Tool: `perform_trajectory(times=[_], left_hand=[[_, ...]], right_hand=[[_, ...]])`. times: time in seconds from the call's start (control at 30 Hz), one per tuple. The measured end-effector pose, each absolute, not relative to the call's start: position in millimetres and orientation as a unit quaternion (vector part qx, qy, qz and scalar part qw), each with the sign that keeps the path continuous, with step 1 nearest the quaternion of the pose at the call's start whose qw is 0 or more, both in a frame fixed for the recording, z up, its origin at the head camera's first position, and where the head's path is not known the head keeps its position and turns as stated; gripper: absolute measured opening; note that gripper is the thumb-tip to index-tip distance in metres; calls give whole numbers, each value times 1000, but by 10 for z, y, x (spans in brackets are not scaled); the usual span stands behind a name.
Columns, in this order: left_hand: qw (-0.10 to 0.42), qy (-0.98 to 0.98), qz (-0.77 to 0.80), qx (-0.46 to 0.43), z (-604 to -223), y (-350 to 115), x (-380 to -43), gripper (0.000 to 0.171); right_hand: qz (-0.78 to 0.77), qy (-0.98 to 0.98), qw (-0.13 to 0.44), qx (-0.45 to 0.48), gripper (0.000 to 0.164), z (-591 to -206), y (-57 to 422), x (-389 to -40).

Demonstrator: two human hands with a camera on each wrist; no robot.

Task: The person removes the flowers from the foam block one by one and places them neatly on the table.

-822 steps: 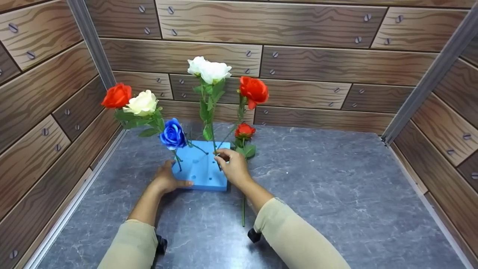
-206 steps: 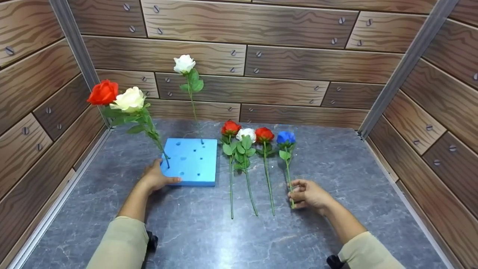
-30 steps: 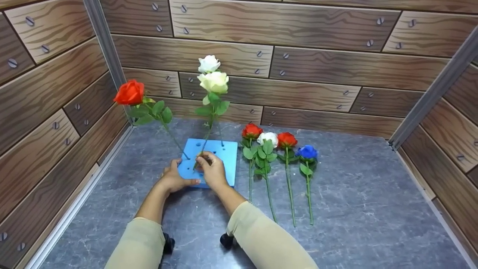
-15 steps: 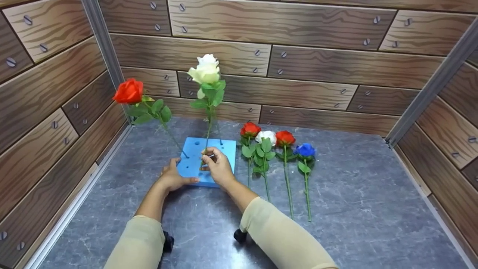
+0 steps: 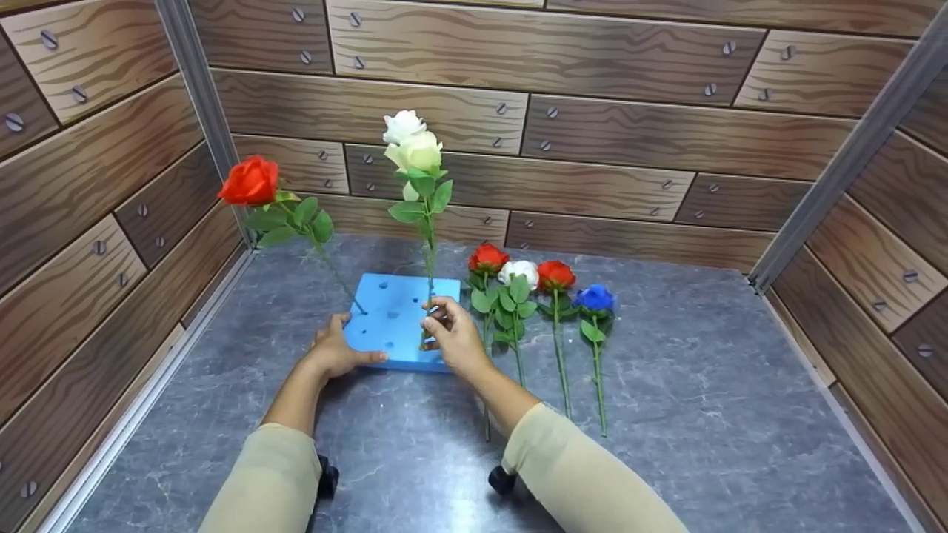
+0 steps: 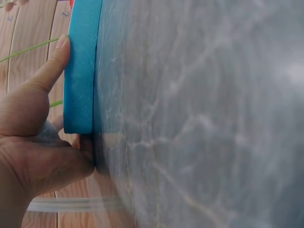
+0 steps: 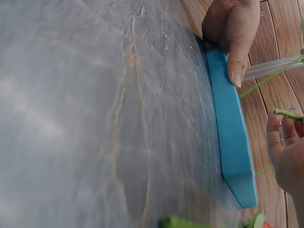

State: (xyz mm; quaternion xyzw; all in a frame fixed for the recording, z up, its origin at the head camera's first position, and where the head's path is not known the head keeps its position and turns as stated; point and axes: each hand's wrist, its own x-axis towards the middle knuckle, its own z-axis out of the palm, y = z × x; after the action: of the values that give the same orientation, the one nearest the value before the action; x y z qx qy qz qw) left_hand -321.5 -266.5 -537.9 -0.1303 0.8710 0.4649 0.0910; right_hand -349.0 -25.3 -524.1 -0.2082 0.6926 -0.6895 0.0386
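Observation:
My left hand (image 5: 337, 354) holds the near-left corner of a light blue foam block (image 5: 396, 346) with several holes, the thumb on its top front edge and the fingers at its left side. Over the block's right part, my right hand (image 5: 459, 340) pinches the lower stem of a cream artificial rose (image 5: 418, 154), held upright. In the right wrist view the cut stem end (image 7: 285, 114) hangs free of the block. A red rose (image 5: 250, 181) leans left from a hole. The white rose (image 5: 404, 127) stands behind the cream one, its stem mostly hidden.
Right of the block lie four-colour-mixed loose roses side by side: a red rose (image 5: 487, 259), a white rose (image 5: 518, 275), another red rose (image 5: 555, 275) and a blue rose (image 5: 595, 297). My right forearm passes over some stems. Wood-patterned walls (image 5: 622, 129) enclose the grey marbled table (image 5: 689, 385).
Since the first frame, several roses have gone from the block to the table. The cream rose has left its hole. Over the last second my right hand carried it rightward above the block.

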Motion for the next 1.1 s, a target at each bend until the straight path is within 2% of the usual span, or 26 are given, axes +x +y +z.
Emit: perform_trajectory(times=[0.5, 0.73, 0.97, 1.1], left_hand=[[101, 870, 467, -124, -5368, -2676, -3199, 124], [99, 870, 468, -121, -5378, -2670, -3189, 125], [109, 873, 459, -123, -5391, -2690, -3194, 126], [110, 874, 458, -117, -5372, -2696, -3192, 127]], right_hand=[[-691, 699, 72, -171, 20, -5195, 262, -3287], [-681, 710, 73, -164, 12, -5182, 489, -3218], [-668, 719, 100, -165, 19, -5111, 805, -3165], [-671, 715, 115, -159, 17, -5111, 985, -3150]])
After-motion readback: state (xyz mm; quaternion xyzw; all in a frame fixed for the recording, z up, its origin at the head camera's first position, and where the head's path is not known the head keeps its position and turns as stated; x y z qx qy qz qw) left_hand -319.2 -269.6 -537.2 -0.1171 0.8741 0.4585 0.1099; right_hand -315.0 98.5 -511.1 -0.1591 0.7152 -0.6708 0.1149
